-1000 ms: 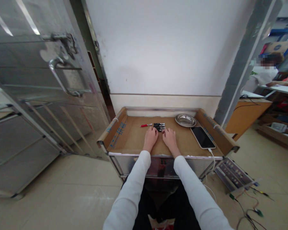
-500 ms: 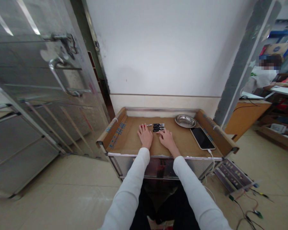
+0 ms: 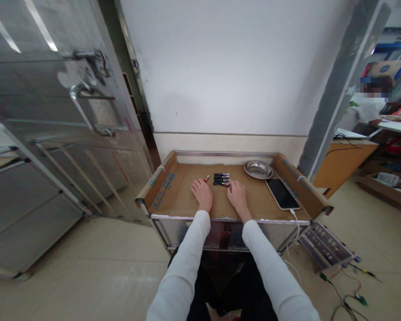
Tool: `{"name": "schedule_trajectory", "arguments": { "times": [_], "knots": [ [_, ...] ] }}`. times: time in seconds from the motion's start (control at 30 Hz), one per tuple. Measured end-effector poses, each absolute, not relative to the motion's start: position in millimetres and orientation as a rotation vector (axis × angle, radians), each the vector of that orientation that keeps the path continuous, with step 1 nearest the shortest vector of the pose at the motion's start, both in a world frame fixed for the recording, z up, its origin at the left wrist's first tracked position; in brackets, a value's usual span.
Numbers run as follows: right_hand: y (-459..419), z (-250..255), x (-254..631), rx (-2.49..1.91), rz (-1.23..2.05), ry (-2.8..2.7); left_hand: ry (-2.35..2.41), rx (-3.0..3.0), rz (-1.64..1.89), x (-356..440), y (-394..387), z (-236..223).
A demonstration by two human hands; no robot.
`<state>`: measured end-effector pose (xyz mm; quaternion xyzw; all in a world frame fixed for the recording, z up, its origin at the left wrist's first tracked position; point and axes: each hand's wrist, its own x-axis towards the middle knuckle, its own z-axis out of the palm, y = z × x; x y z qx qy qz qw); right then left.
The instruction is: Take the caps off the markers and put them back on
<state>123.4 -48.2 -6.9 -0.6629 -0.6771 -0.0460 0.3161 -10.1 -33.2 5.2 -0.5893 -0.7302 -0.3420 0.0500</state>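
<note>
On the brown cardboard top of a small cart, several black pens (image 3: 221, 176) lie side by side in a neat stack of rows. My right hand (image 3: 236, 195) is at their right end, its fingers curled down and closed at the tip of the lowest one. To the left, my left hand (image 3: 202, 195) rests low over the cardboard with bent fingers. A slim red-and-white pen (image 3: 206, 178) sticks out past those fingers, most of it hidden beneath them.
At the back right stands a shallow round metal dish (image 3: 258, 169). A phone (image 3: 282, 193) with a white charging cable lies in front of it. Cardboard sides (image 3: 162, 180) border the cart top, and a white wall (image 3: 220, 71) rises behind. Another person (image 3: 367, 104) sits far right.
My left hand has drawn back slightly and its fingers have curled; the red-and-white pen has turned to a slant. My right hand has shifted right, to the black pens' ends, with fingers more bent.
</note>
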Motion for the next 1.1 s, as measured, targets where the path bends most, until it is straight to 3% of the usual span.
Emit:
{"name": "schedule_trajectory", "arguments": {
  "times": [0.17, 0.47, 0.63, 0.83, 1.1],
  "knots": [
    [-45.4, -7.7, 121.7, -1.729, -0.159, -1.740, -2.120, -1.892, -1.205, -11.1, -31.5, 11.0],
    [-41.9, -9.3, 125.5, -1.602, -0.118, -1.768, -1.298, -2.666, -1.451, -9.5, -33.0, 13.8],
    [-38.8, -13.0, 124.7, -1.488, 0.034, -1.894, -1.334, -2.586, -1.760, -11.5, -31.2, 11.0],
    [-36.3, -14.5, 125.5, -1.331, 0.194, -1.850, -1.433, -2.477, -1.850, -13.3, -32.5, 11.4],
    [-32.5, -20.2, 127.4, -1.290, 0.232, -1.779, -1.494, -2.074, -2.196, -20.3, -27.5, 10.0]
  ]
}}
